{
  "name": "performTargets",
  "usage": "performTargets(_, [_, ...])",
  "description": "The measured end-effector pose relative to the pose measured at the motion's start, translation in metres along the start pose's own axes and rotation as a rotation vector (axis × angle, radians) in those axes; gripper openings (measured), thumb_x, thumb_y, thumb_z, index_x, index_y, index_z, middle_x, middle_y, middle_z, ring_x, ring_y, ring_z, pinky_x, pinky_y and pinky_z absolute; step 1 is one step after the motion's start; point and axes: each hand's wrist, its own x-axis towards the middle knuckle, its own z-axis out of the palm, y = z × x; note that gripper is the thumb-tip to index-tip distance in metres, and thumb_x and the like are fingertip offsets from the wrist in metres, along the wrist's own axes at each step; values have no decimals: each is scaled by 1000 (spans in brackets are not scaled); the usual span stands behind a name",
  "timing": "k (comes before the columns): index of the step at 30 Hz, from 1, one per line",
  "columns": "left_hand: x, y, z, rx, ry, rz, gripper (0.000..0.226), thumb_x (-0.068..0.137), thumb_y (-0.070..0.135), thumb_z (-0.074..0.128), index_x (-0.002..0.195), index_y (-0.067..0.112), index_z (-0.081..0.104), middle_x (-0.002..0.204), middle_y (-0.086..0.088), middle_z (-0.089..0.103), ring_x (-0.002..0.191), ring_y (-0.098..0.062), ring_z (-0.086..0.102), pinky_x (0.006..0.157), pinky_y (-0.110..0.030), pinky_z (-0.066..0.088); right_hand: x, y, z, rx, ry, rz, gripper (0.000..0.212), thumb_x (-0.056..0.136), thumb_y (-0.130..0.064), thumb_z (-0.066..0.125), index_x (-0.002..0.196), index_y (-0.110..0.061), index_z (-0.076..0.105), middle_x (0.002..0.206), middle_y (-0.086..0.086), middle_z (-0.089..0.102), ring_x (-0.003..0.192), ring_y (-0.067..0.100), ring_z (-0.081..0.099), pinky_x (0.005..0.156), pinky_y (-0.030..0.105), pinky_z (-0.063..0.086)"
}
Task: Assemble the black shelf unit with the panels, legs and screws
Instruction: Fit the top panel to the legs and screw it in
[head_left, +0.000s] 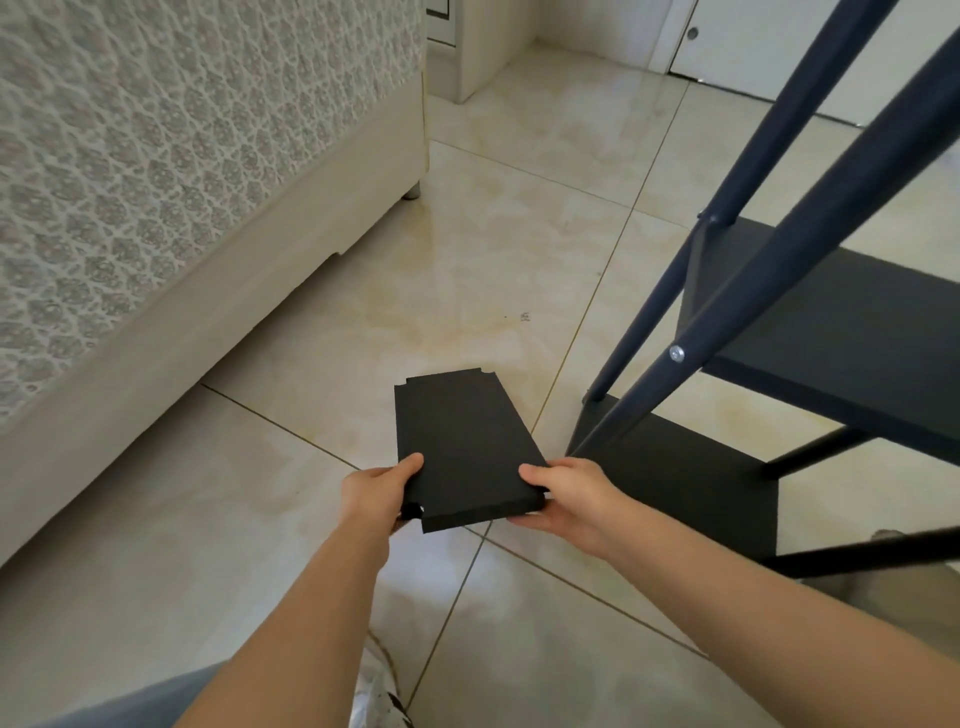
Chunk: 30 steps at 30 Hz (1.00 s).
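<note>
A loose black shelf panel (460, 441) with notched corners hangs above the tiled floor in the middle of the head view. My left hand (376, 491) grips its near left corner and my right hand (569, 496) grips its near right corner. To the right stands the partly built shelf unit: dark legs (810, 270) slant up to the top right, with a silver screw (676, 354) in one leg. Two black panels sit fixed in the frame, an upper panel (852, 332) and a lower panel (680, 483).
A bed with a patterned cover (171, 156) and a pale base fills the left side. Beige glossy floor tiles (467, 260) lie ahead. A white door and cabinet (737, 36) stand at the back. A plastic bag (376, 696) lies near my legs.
</note>
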Motion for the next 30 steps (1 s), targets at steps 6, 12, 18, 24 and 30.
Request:
performTargets(6, [-21, 24, -12, -85, -159, -4, 22, 91, 20, 72, 99, 1, 64, 98, -12, 69, 88, -27, 67, 59, -33, 55, -27, -26, -3, 70, -38, -1, 24, 93, 1, 59, 116, 5, 50, 116, 21, 61, 89, 33, 67, 62, 47, 59])
performTargets(12, [-50, 64, -25, -107, -298, 62, 17, 96, 2, 61, 110, -8, 59, 115, -20, 65, 89, -32, 68, 72, -37, 55, -77, -48, -21, 65, -75, -48, 31, 92, 5, 58, 122, 6, 51, 112, 21, 64, 88, 32, 67, 61, 49, 58])
performTargets(18, [-83, 113, -53, -155, -260, 134, 40, 91, 3, 68, 126, -8, 54, 127, -18, 58, 93, -30, 66, 82, -40, 53, -149, -74, -57, -66, -193, -95, 30, 94, 3, 55, 123, 1, 57, 116, 18, 65, 103, 32, 67, 77, 51, 59])
performTargets(24, [-123, 156, -86, -11, -339, 175, 31, 93, 13, 68, 119, -1, 63, 128, -18, 61, 99, -29, 66, 73, -38, 54, -219, -98, -115, -246, -277, -210, 29, 95, -2, 56, 122, 3, 62, 127, 18, 63, 104, 29, 69, 77, 43, 59])
performTargets(30, [-191, 173, -77, 415, -544, 306, 35, 95, 38, 60, 122, 17, 67, 125, -7, 68, 104, -22, 69, 64, -27, 60, -271, -98, -166, -367, -273, -290, 31, 95, -12, 58, 124, -6, 65, 125, 12, 66, 113, 28, 65, 82, 39, 56])
